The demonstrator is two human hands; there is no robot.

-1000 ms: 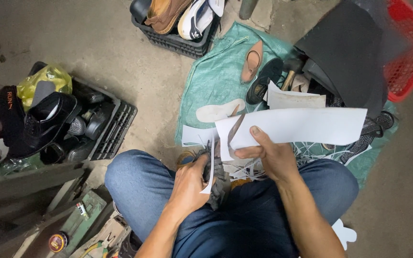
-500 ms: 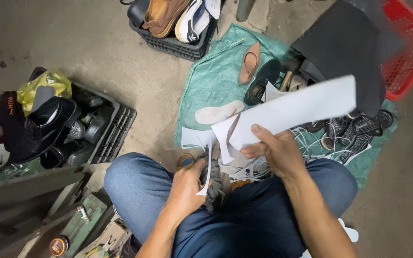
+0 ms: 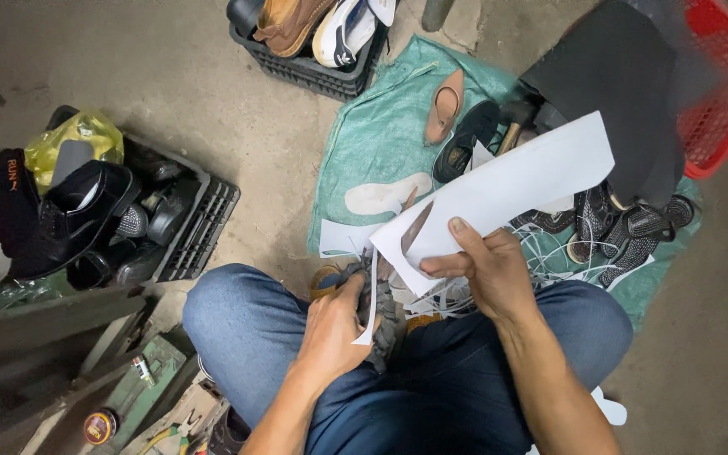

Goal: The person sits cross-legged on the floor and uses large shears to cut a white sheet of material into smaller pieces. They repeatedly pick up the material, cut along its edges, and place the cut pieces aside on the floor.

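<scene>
Concrete floor, green tarp (image 3: 364, 143). Right hand (image 3: 486, 270) pinches the white sheet (image 3: 516, 181); left hand (image 3: 334, 324) grips scissors (image 3: 372, 291), mid-cut. Continuing likely calls for turning the sheet steadily.

Large white sheet (image 3: 516, 181): matt, smooth, thin and stiff like card. Green woven plastic sack (image 3: 381, 135): coarse weave. Grey concrete floor (image 3: 212, 93): rough, stained. Black leather shoe (image 3: 77, 215): glossy. Red plastic basket (image 3: 718, 93): lattice, shiny. Blue denim trousers (image 3: 254, 324): matt cloth.
</scene>
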